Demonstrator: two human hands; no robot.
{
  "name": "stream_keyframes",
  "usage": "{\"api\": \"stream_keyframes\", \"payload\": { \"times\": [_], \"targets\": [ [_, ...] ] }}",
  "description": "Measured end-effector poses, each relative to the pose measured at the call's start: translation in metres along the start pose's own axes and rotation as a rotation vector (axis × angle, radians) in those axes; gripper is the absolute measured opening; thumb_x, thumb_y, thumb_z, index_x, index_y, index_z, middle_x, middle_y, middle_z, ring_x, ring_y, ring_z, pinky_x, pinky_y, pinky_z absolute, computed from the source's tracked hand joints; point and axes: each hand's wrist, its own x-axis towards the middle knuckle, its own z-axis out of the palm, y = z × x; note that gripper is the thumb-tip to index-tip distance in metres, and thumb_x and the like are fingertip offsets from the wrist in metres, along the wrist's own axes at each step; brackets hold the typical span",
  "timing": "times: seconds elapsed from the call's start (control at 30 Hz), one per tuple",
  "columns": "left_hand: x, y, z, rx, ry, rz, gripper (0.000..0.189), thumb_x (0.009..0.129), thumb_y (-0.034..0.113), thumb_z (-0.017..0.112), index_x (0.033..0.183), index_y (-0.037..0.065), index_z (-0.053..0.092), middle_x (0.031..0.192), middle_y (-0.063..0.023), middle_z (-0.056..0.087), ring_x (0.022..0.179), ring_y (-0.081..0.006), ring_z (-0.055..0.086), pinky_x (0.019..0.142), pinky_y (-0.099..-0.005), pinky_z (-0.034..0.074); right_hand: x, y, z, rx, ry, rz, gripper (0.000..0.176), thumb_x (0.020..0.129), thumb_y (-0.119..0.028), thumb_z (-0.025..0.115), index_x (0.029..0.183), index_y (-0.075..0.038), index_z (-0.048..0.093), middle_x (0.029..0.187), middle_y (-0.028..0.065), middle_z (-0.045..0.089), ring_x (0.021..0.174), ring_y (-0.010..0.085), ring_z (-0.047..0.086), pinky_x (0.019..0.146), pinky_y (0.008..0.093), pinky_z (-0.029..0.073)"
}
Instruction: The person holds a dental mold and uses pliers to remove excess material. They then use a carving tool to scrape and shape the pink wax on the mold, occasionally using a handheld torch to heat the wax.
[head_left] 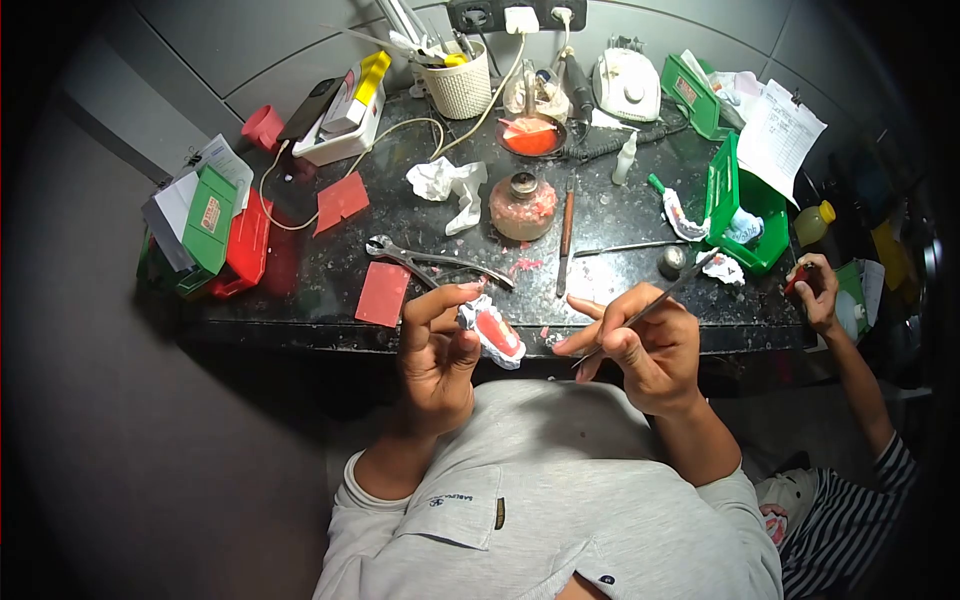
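Observation:
My left hand (437, 360) is raised at the bench's front edge, thumb and fingers curled apart, with nothing visible between them. Just right of its fingertips is a white plaster dental model (497, 335) with pink wax on it; whether the fingers touch it is hard to tell. My right hand (645, 345) grips a thin metal tool (672, 290), slanting from upper right down to a tip near the fingers. Behind the hands lie metal pliers (430, 262), a pink wax sheet (383, 294) and a brown-handled knife (567, 235).
A wax-covered burner (523, 207) stands mid-bench, with crumpled tissue (450, 188) beside it. Green boxes (748, 215) and a plaster model (684, 216) are at right, a red box (245, 250) at left. A co-worker's hand (818, 290) is at far right.

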Motion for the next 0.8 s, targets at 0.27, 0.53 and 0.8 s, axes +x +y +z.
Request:
{"api": "stream_keyframes", "payload": {
  "times": [0.27,0.53,0.8],
  "targets": [
    [-0.005,0.0,-0.001,-0.044,0.008,0.012,0.036,0.105,0.011,0.055,0.137,0.0,0.042,0.118,-0.0145,0.063,0.09,-0.0106,0.061,0.081,-0.0253,0.048,-0.003,-0.007,-0.001,0.009,-0.017,-0.02,0.017,0.1,-0.016,0.065,0.096,-0.001,0.061,0.076,0.009,0.072,0.067,0.0162,0.074,0.11,0.048,0.046],
    [-0.003,0.006,-0.002,-0.092,-0.035,-0.054,0.036,0.107,0.014,0.051,0.139,-0.002,0.046,0.121,-0.0154,0.065,0.101,-0.0122,0.062,0.091,-0.0266,0.047,-0.003,-0.003,0.002,-0.104,-0.02,-0.148,0.012,0.093,-0.008,0.072,0.099,0.001,0.067,0.083,0.0088,0.073,0.088,0.0224,0.076,0.105,0.0514,0.05],
    [0.013,0.021,0.003,-0.049,-0.116,-0.399,0.035,0.106,0.01,0.038,0.127,-0.006,0.061,0.124,-0.0138,0.066,0.11,-0.0134,0.059,0.099,-0.027,0.044,0.006,-0.013,0.013,-0.503,-0.07,-0.197,0.016,0.087,-0.001,0.075,0.103,-0.001,0.073,0.098,0.0122,0.076,0.107,0.0336,0.072,0.107,0.0503,0.048]
  ]
}}
